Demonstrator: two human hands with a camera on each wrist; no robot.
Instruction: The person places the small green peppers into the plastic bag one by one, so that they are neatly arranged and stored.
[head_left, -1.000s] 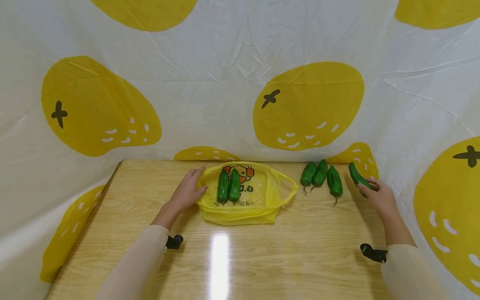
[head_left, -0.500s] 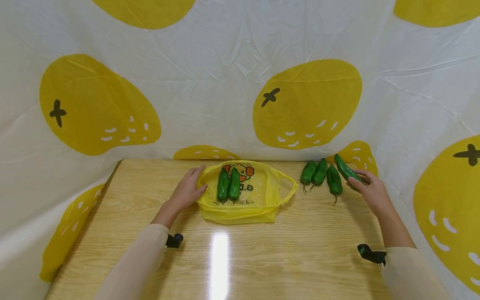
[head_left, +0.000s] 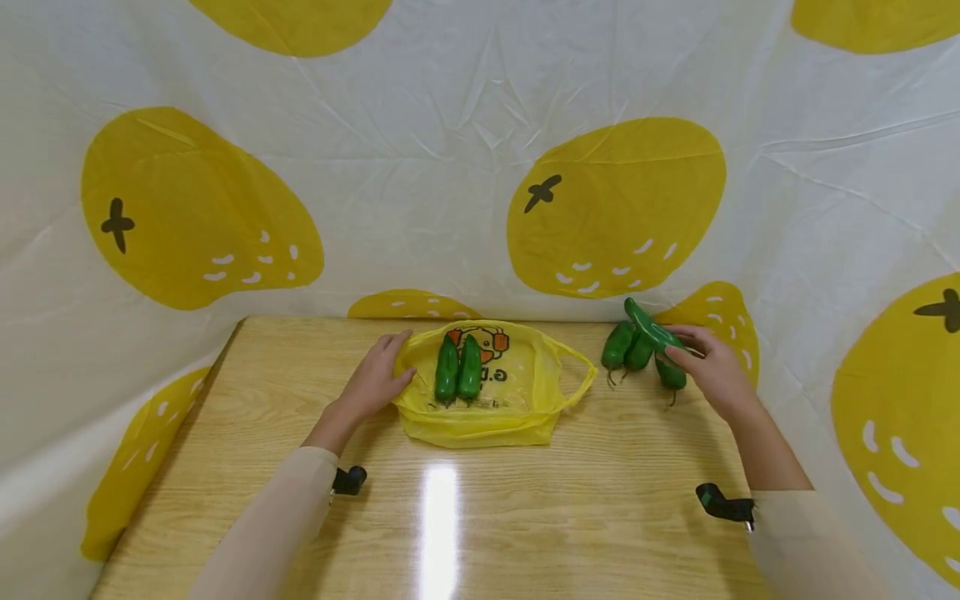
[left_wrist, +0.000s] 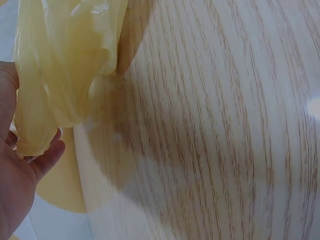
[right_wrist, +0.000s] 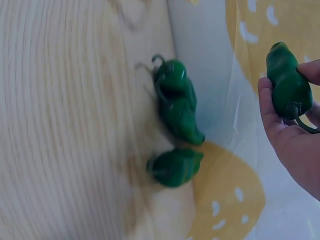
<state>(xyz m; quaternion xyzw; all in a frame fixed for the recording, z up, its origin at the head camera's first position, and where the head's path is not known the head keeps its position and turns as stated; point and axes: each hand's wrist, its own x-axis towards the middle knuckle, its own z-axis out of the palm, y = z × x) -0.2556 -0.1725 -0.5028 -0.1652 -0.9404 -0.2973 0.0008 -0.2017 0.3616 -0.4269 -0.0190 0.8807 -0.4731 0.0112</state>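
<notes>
A yellow plastic bag (head_left: 480, 431) lies with its mouth open on the table, and two green peppers (head_left: 458, 367) rest side by side in it. My left hand (head_left: 373, 379) holds the bag's left edge; in the left wrist view the thin plastic (left_wrist: 70, 60) hangs between the fingers and thumb of that hand (left_wrist: 17, 185). Raised over the back right of the table, my right hand (head_left: 708, 367) pinches another green pepper (head_left: 647, 323) between thumb and fingers. Beneath it lie three more peppers (head_left: 617, 346), partly covered by the held one in the head view.
The wooden table (head_left: 510, 517) ends at the back against a white cloth (head_left: 420, 200) printed with large yellow fruit, which also rises along both sides. The bag's right handle loop (head_left: 581, 379) reaches toward the three peppers. A bright reflection crosses the table's front.
My right hand has carried its pepper leftward from the table's right side to above the other three peppers. The left hand and the bag have stayed where they were.
</notes>
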